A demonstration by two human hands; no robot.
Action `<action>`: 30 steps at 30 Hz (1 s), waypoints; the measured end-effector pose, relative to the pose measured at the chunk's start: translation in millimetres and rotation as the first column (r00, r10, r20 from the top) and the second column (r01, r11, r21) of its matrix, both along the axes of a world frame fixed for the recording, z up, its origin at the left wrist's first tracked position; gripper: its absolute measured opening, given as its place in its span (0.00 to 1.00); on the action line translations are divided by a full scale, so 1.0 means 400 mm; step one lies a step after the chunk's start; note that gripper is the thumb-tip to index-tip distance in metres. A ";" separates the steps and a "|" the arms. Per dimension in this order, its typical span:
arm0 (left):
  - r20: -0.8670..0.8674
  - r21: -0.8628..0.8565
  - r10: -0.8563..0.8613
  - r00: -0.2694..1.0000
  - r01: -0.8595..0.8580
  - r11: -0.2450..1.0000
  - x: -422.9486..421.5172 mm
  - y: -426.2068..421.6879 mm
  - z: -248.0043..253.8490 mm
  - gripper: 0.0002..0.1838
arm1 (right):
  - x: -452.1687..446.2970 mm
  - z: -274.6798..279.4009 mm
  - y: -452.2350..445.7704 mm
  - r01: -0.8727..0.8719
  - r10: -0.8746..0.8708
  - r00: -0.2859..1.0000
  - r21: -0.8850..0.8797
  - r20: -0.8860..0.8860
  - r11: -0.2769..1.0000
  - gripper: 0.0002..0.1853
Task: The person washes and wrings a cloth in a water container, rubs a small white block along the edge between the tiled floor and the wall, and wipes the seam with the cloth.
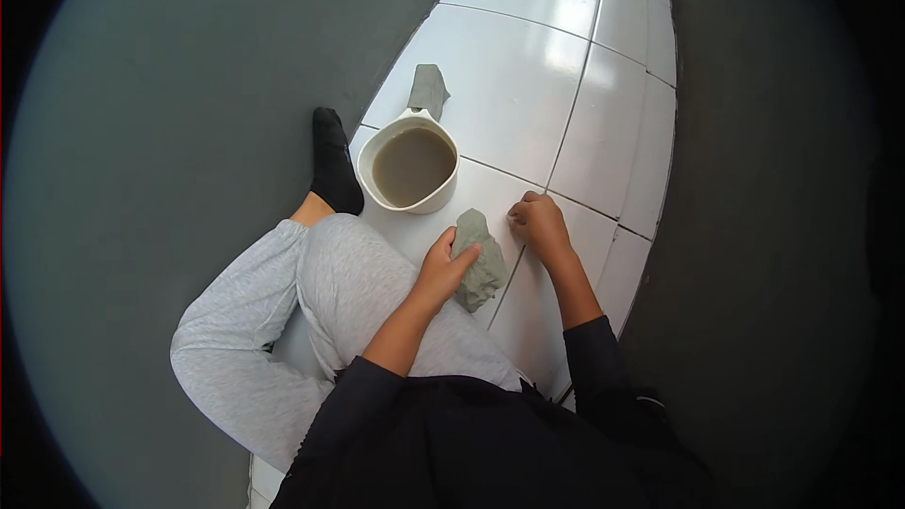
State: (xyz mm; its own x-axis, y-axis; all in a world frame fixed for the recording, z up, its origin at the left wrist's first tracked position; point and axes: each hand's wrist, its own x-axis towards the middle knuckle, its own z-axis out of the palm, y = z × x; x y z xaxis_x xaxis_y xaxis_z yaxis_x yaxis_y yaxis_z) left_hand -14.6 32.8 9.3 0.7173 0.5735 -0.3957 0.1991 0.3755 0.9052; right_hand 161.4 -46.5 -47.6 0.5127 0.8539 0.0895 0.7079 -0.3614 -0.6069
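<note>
A lump of grey-green clay (481, 262), rough and uneven, is gripped in my left hand (446, 269), with the thumb across its face. To the right of it, my right hand (539, 224) is over the white tiles with its fingers curled together. Whatever those fingers hold, if anything, is too small to make out. Beyond my left hand stands a white plastic dipper (370, 190) with cloudy brown water (415, 168) in it. A second grey-green clay block (428, 87) is at the dipper's far end, around its handle area.
White glossy floor tiles (500, 66) run away ahead of me, bordered by dark grey surfaces (207, 66) on either side. My bent leg in light grey trousers (353, 269) lies close to the dipper, and a black-socked foot (332, 160) is at its left.
</note>
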 end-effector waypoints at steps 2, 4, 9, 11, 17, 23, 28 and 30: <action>-0.038 0.066 -0.017 0.999 0.020 0.998 -0.004 -0.001 0.001 0.14 | 0.038 -0.008 -0.009 0.078 -0.077 0.994 0.011 -0.076 0.997 0.08; -0.021 0.036 -0.014 1.000 0.015 0.999 -0.003 -0.002 0.011 0.14 | 0.028 -0.007 -0.014 0.095 -0.096 0.995 0.035 0.027 0.995 0.08; -0.035 0.059 0.010 0.999 -0.008 0.998 -0.003 0.002 0.011 0.14 | 0.052 0.004 -0.015 0.085 -0.084 0.994 0.009 -0.069 0.996 0.06; -0.002 0.024 -0.028 1.000 0.028 0.999 -0.006 -0.003 0.008 0.15 | 0.053 -0.001 -0.035 0.184 -0.182 0.982 0.035 -0.042 0.982 0.05; -0.039 0.069 -0.010 0.999 0.013 0.998 0.000 -0.001 0.014 0.14 | 0.031 0.001 -0.025 0.058 -0.058 0.998 0.032 -0.022 0.998 0.04; -0.012 -0.014 0.022 1.000 -0.022 1.000 0.007 0.000 0.027 0.14 | -0.014 -0.007 -0.029 0.102 -0.103 0.993 0.025 0.057 0.994 0.03; -0.014 0.001 0.055 0.998 -0.055 0.999 -0.012 0.008 0.032 0.13 | 0.029 -0.017 -0.010 0.117 -0.123 0.989 0.070 0.081 0.991 0.02; -0.004 -0.032 0.043 0.999 -0.043 0.999 -0.017 0.002 0.033 0.14 | 0.024 -0.019 -0.016 0.128 -0.135 0.986 0.070 0.098 0.989 0.02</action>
